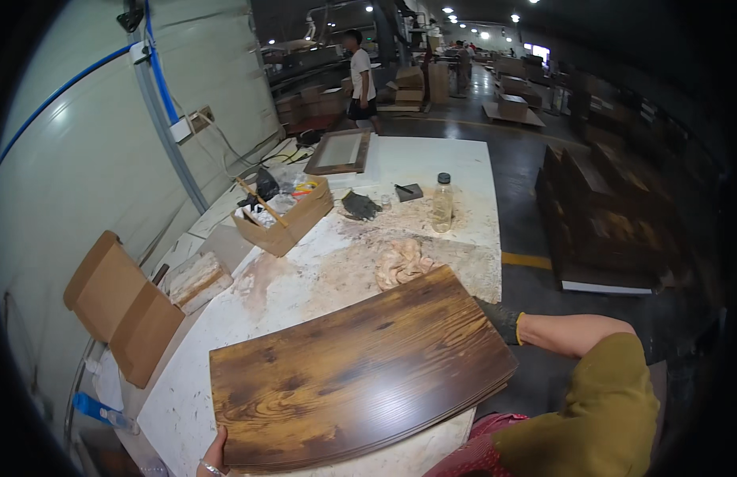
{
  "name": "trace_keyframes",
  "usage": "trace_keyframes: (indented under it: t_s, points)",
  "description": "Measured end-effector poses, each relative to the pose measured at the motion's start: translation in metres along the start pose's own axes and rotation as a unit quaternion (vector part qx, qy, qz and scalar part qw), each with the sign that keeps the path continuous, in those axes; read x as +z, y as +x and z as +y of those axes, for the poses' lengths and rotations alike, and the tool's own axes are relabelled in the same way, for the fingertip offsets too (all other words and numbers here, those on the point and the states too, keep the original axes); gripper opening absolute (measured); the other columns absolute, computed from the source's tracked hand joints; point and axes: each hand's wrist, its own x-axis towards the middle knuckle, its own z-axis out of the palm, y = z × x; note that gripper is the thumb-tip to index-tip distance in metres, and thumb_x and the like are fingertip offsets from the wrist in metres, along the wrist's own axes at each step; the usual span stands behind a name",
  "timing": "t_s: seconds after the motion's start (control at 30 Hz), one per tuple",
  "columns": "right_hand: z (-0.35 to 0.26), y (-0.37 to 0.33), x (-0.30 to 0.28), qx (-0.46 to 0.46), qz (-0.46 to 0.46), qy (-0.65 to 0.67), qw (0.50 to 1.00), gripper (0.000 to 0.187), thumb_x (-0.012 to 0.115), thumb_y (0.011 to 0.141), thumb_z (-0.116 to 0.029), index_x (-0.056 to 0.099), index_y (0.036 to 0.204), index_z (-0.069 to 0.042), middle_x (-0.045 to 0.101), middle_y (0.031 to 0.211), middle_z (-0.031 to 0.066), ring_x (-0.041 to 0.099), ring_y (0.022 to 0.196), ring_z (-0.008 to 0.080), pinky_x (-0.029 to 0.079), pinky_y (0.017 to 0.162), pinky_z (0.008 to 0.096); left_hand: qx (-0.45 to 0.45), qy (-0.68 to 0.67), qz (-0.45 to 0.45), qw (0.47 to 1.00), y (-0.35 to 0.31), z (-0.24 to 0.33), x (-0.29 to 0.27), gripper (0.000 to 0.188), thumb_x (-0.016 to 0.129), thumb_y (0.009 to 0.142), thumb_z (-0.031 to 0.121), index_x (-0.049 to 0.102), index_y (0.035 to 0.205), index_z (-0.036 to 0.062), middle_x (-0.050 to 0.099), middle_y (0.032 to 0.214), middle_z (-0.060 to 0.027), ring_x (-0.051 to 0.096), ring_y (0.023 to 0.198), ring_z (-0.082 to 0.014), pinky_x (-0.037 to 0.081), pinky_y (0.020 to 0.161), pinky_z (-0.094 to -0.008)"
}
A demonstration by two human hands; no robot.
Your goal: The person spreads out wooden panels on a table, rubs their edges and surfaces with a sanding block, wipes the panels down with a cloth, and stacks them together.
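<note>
A stack of dark brown wood-grain boards lies at a slant over the near part of the table; several edges show along its front side. At the stack's lower left corner my left hand grips the end, thumb on top and the other fingers hidden beneath; a bracelet is on the wrist. My right hand, in a dark glove with a yellow cuff, holds the far right end, its fingertips hidden by the boards. Just behind the boards lies a crumpled beige rag.
On the stained white table stand a capped bottle, a dark block, a black glove, a filled cardboard box and a framed panel. An open carton is left. Boards are stacked right; a person stands beyond.
</note>
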Motion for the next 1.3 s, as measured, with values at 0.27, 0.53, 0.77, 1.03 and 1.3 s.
trace_keyframes:
  t_s: [0.27,0.53,0.77,1.03,1.3]
  points:
    - [0.012,0.017,-0.038,0.016,-0.008,0.047,0.999,0.054,0.044,0.09,-0.051,0.052,0.122,-0.008,0.056,0.121,0.0079,0.057,0.101,0.0181,0.047,0.085,0.0336,0.023,-0.055,0.0,0.998,-0.012,-0.021,0.008,0.074,0.03,0.087,0.066,0.036,0.136,0.0106,0.043,0.135,-0.0107,0.041,0.123,-0.0289,0.034,0.101,-0.0413]
    - [-0.003,0.025,-0.041,0.048,-0.034,0.051,0.997,0.046,0.047,0.091,-0.044,0.056,0.116,-0.008,0.061,0.114,0.0068,0.061,0.092,0.0177,0.049,0.081,0.0331,0.083,-0.157,0.115,0.977,-0.057,-0.056,0.047,0.073,0.03,0.087,0.066,0.036,0.136,0.0112,0.043,0.135,-0.0105,0.041,0.123,-0.029,0.034,0.101,-0.0421]
    - [-0.032,0.064,-0.037,0.084,-0.115,-0.019,0.99,0.041,0.048,0.091,-0.041,0.058,0.113,-0.007,0.062,0.109,0.0071,0.061,0.089,0.018,0.049,0.079,0.0337,0.132,-0.266,0.229,0.927,-0.107,-0.119,0.095,0.073,0.03,0.087,0.066,0.037,0.136,0.0117,0.043,0.135,-0.0104,0.041,0.123,-0.029,0.034,0.101,-0.0428]
    - [-0.038,0.136,-0.026,0.163,-0.266,-0.124,0.942,0.037,0.048,0.092,-0.038,0.06,0.108,-0.007,0.064,0.104,0.0074,0.061,0.086,0.0184,0.05,0.077,0.0344,0.163,-0.341,0.354,0.856,-0.171,-0.21,0.158,0.073,0.029,0.087,0.065,0.037,0.136,0.0123,0.042,0.136,-0.0102,0.041,0.123,-0.0291,0.034,0.101,-0.0435]
    - [-0.105,0.261,-0.061,-0.213,-0.178,-0.378,0.883,0.029,0.059,0.084,-0.038,0.057,0.083,-0.009,0.054,0.069,0.0001,0.049,0.058,0.0114,0.042,0.054,0.0273,0.182,-0.344,0.395,0.832,-0.19,-0.25,0.187,0.072,0.029,0.087,0.065,0.037,0.136,0.0128,0.042,0.136,-0.0101,0.041,0.122,-0.0292,0.034,0.101,-0.0443]
